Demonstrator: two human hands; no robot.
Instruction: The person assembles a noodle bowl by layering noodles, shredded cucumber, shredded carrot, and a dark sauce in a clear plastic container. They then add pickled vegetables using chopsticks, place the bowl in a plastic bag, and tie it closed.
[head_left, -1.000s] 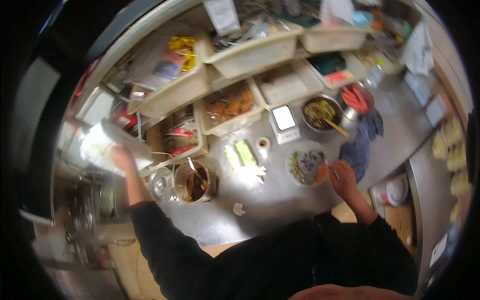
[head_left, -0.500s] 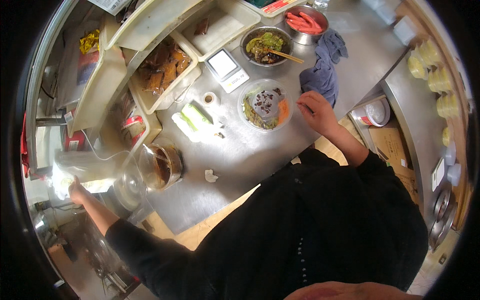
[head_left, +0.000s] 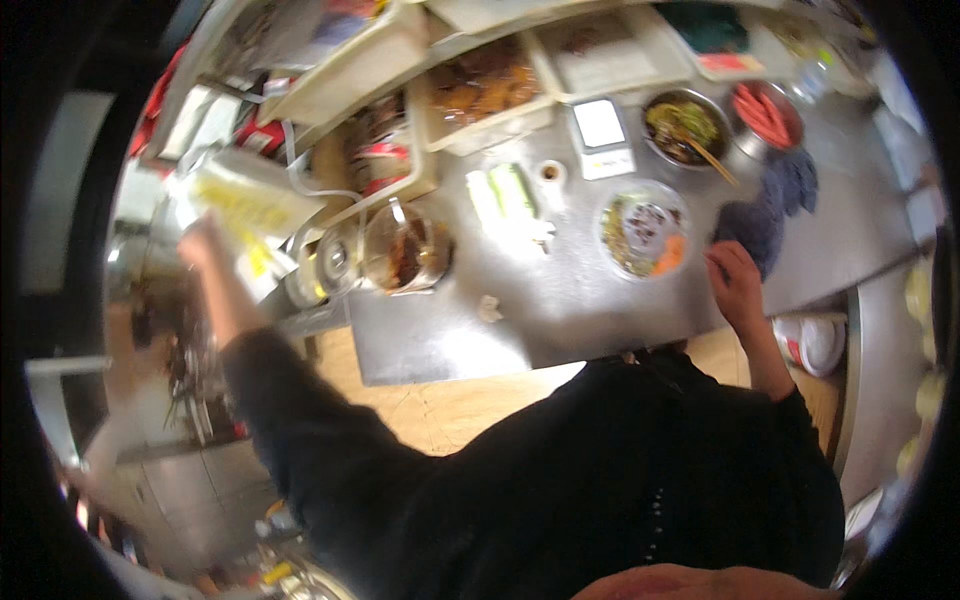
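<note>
My left hand [head_left: 203,242] is stretched out at the far left, at the edge of a pale plastic bag [head_left: 245,195] with yellow print. Blur smears its fingers, so its grip cannot be made out. My right hand [head_left: 738,285] is at the table, closed with bent fingers; what it may hold is hidden. Just left of it stands a round clear plastic bowl [head_left: 608,263] with greens, orange shreds and dark bits. A crumpled blue cloth [head_left: 757,222] lies right behind that hand.
On the steel table [head_left: 590,320] stand a digital scale [head_left: 605,140], a metal bowl [head_left: 690,163] of greens with chopsticks, a metal bowl of red sticks [head_left: 765,118], a green-and-white pack [head_left: 507,198] and a clear tub of brown sauce [head_left: 408,245]. White bins [head_left: 490,130] line the back.
The view has swung left, so the table things appear farther right. My left hand is still at the bag, whose yellow print now shows. My right hand stays beside the clear bowl.
</note>
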